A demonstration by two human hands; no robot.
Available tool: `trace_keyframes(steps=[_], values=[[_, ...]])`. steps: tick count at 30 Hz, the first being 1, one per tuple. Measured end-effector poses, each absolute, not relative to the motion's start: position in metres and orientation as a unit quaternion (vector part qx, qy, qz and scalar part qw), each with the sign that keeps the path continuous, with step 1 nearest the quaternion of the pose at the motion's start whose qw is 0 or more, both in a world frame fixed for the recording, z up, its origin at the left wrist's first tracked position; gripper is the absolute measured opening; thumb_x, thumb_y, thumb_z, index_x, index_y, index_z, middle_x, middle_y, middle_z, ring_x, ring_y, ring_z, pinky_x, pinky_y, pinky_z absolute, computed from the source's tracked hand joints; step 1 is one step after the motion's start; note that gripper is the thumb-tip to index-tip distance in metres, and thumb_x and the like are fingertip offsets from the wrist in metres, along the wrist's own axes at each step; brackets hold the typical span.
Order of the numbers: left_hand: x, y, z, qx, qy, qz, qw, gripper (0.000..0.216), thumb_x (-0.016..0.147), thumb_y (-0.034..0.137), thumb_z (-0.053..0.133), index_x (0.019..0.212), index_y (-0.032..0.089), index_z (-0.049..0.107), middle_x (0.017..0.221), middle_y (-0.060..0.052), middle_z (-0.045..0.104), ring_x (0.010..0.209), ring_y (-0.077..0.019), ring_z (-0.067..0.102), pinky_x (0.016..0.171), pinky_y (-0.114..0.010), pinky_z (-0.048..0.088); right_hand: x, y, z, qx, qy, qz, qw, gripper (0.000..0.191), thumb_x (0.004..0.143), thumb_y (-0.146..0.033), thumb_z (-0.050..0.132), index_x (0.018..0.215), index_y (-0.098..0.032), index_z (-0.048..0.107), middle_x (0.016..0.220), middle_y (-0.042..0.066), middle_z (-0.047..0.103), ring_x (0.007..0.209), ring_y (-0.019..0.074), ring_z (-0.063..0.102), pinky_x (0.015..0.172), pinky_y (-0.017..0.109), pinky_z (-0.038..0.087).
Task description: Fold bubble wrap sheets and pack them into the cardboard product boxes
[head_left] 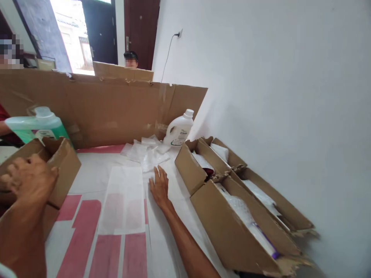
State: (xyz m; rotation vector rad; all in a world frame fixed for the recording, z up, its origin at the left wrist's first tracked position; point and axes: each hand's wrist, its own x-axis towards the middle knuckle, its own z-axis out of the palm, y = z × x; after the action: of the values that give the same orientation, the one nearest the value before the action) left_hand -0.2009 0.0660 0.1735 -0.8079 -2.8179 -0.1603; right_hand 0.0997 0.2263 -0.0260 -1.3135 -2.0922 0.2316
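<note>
My left hand (29, 179) rests on the rim of an open cardboard box (62, 170) at the left, its fingers curled over the edge. A green-filled bottle (37, 125) stands just behind that box. My right hand (159, 187) lies flat and open on the table, fingers stretched toward a pile of clear plastic bags (146, 152). A flat white bag (124, 200) lies beside that hand on its left. A white bottle (179, 129) stands beyond the pile by the cardboard wall.
A long open cardboard box (232, 227) with bubble-wrapped items sits at the right against the white wall (275, 96). A tall cardboard sheet (101, 108) stands across the back. Two other people are partly visible behind it. The table (87, 231) has a red and white cover.
</note>
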Motion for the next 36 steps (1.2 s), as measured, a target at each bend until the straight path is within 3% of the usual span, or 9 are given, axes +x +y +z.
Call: trace_keyframes(steps=[4,8,12,19,22,26,29,32,36], values=[[-0.211,0.073,0.178,-0.294,-0.956,0.002,-0.025,0.042,0.089,0.039,0.039,0.107,0.017,0.070,0.110,-0.021,0.069,0.101,-0.0408,0.066,0.075,-0.047,0.051,0.084,0.270,-0.024,-0.539,-0.791,0.100,0.269,0.058,0.090,-0.018,0.059,0.147,-0.018,0.048,0.150,0.016,0.049,0.130,0.0310,0.044,0.103,0.044,0.039],[-0.203,0.073,0.172,-0.332,-0.942,0.003,0.035,0.044,0.091,0.037,0.034,0.107,0.018,0.070,0.102,-0.014,0.070,0.085,-0.0308,0.066,0.065,-0.036,0.046,0.081,0.294,-0.031,-0.533,-0.793,0.127,0.268,0.027,0.094,-0.019,0.056,0.117,-0.021,0.070,0.113,0.011,0.069,0.107,0.0263,0.053,0.091,0.036,0.041],[-0.181,0.067,0.162,-0.422,-0.899,-0.017,0.113,0.044,0.094,0.036,0.031,0.104,0.019,0.071,0.099,-0.012,0.070,0.091,-0.0297,0.064,0.067,-0.037,0.042,0.090,0.301,-0.030,-0.529,-0.777,0.143,0.310,0.023,0.097,-0.022,0.051,0.100,-0.020,0.074,0.099,0.008,0.070,0.099,0.0230,0.057,0.090,0.033,0.042],[-0.121,0.048,0.138,-0.606,-0.774,-0.117,0.138,0.035,0.092,0.023,0.043,0.111,0.020,0.072,0.094,-0.007,0.071,0.089,-0.0276,0.062,0.076,-0.040,0.043,0.123,0.299,0.000,-0.515,-0.769,0.129,0.357,0.034,0.101,-0.026,0.042,0.100,-0.016,0.075,0.120,0.013,0.064,0.110,0.0236,0.057,0.097,0.034,0.041],[-0.104,0.034,0.128,-0.651,-0.730,-0.154,0.142,0.033,0.095,0.025,0.044,0.113,0.024,0.072,0.098,-0.004,0.072,0.089,-0.0251,0.063,0.074,-0.039,0.042,0.119,0.290,0.005,-0.485,-0.803,0.140,0.316,0.022,0.095,-0.024,0.056,0.107,-0.021,0.074,0.116,0.008,0.069,0.109,0.0231,0.056,0.096,0.033,0.040],[-0.094,0.018,0.121,-0.672,-0.704,-0.176,0.148,0.031,0.096,0.025,0.045,0.109,0.026,0.073,0.100,-0.004,0.073,0.087,-0.0237,0.064,0.072,-0.038,0.043,0.094,0.274,0.000,-0.459,-0.834,0.163,0.259,0.030,0.080,-0.022,0.077,0.109,-0.026,0.074,0.120,0.004,0.069,0.109,0.0234,0.054,0.090,0.032,0.040],[-0.096,0.012,0.118,-0.688,-0.679,-0.200,0.159,0.031,0.094,0.021,0.045,0.106,0.026,0.074,0.099,-0.004,0.073,0.087,-0.0229,0.064,0.071,-0.036,0.045,0.078,0.264,-0.003,-0.474,-0.827,0.172,0.250,0.008,0.085,-0.019,0.071,0.090,-0.023,0.075,0.108,0.007,0.071,0.104,0.0233,0.054,0.090,0.034,0.038],[-0.102,0.011,0.112,-0.707,-0.644,-0.227,0.185,0.032,0.093,0.017,0.046,0.107,0.025,0.073,0.099,-0.004,0.074,0.085,-0.0207,0.063,0.070,-0.033,0.046,0.075,0.262,0.005,-0.499,-0.803,0.176,0.273,0.017,0.088,-0.016,0.063,0.076,-0.021,0.073,0.100,0.008,0.072,0.103,0.0240,0.054,0.092,0.037,0.037],[-0.100,0.015,0.103,-0.724,-0.618,-0.236,0.196,0.034,0.090,0.012,0.051,0.113,0.026,0.071,0.100,-0.002,0.074,0.087,-0.0198,0.062,0.071,-0.032,0.045,0.095,0.272,0.039,-0.537,-0.746,0.165,0.358,0.019,0.090,-0.022,0.058,0.083,-0.020,0.076,0.116,0.011,0.069,0.111,0.0273,0.054,0.094,0.040,0.039]])
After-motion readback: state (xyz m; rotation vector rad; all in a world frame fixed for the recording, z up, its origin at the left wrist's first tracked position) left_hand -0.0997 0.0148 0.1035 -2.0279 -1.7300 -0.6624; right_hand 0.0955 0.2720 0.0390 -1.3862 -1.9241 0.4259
